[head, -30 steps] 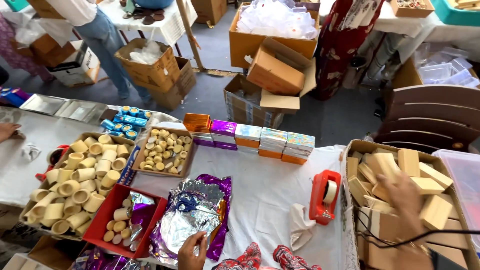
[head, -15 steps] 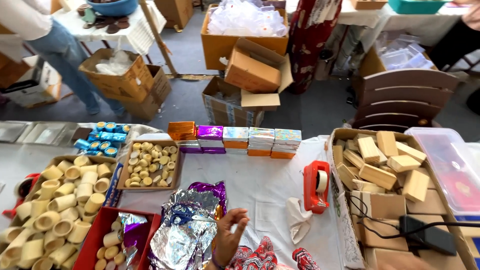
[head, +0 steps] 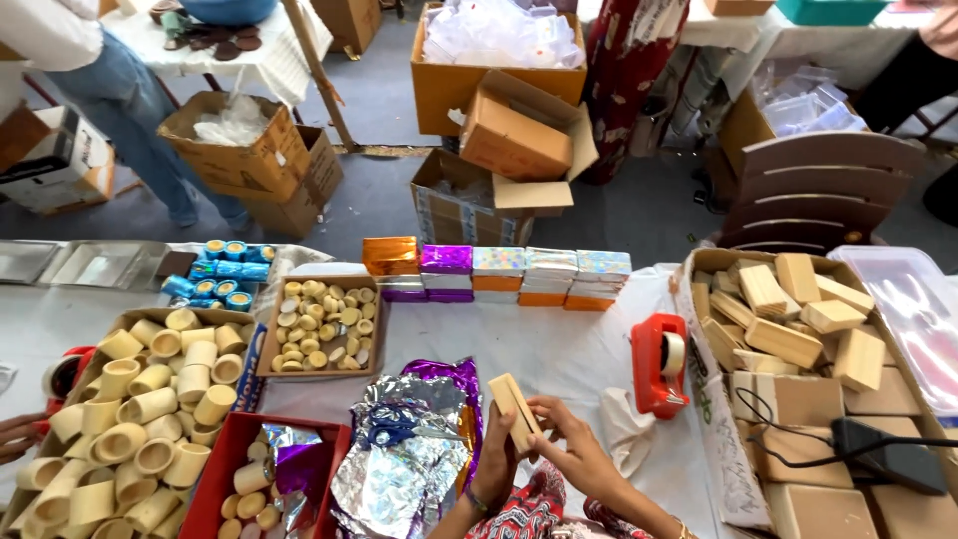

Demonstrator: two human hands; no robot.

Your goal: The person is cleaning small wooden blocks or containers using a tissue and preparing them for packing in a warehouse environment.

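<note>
Both my hands hold one pale wooden block (head: 515, 408) at the bottom middle of the head view. My left hand (head: 494, 464) grips its lower left side. My right hand (head: 571, 447) holds its right side, fingers curled round it. Just left of the block lies a crumpled pile of silver and purple foil sheets (head: 409, 449) with blue-handled scissors (head: 391, 426) on top. To the right stands a cardboard box of similar wooden blocks (head: 788, 319).
A red tape dispenser (head: 660, 363) stands right of my hands. A row of foil-wrapped boxes (head: 496, 273) lines the far table edge. Trays of wooden cups (head: 140, 399) and small discs (head: 324, 324) sit left. A person in jeans (head: 150, 120) stands far left among cardboard boxes.
My right hand came back from the box of blocks on the right with a block. Both hands now hold it in front of me. The view shifted left.
</note>
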